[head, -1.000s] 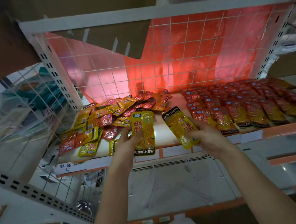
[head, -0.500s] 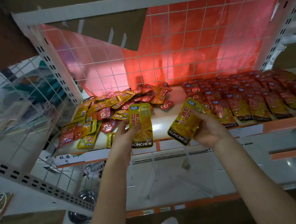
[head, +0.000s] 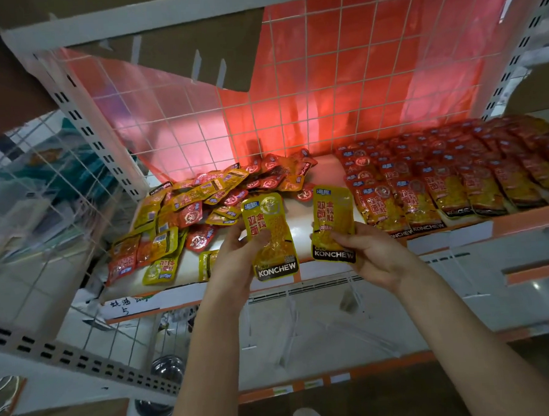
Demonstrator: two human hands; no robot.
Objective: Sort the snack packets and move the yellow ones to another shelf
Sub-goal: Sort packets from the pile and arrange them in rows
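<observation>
Two yellow packets (head: 270,236) (head: 333,225) (upright), one per hand (head: 235,267) (head: 374,256).

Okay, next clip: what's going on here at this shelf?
A person is sorting snack packets. The left hand holds one yellow packet and the right hand holds another yellow packet, both upright in front of the shelf. A mixed red and yellow pile lies at the shelf's left; neat red rows fill its right.

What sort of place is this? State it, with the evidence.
Probably a shop or stockroom: a white metal shelf with a wire-grid back, neat rows of red snack packets, and a handwritten shelf label.
</observation>
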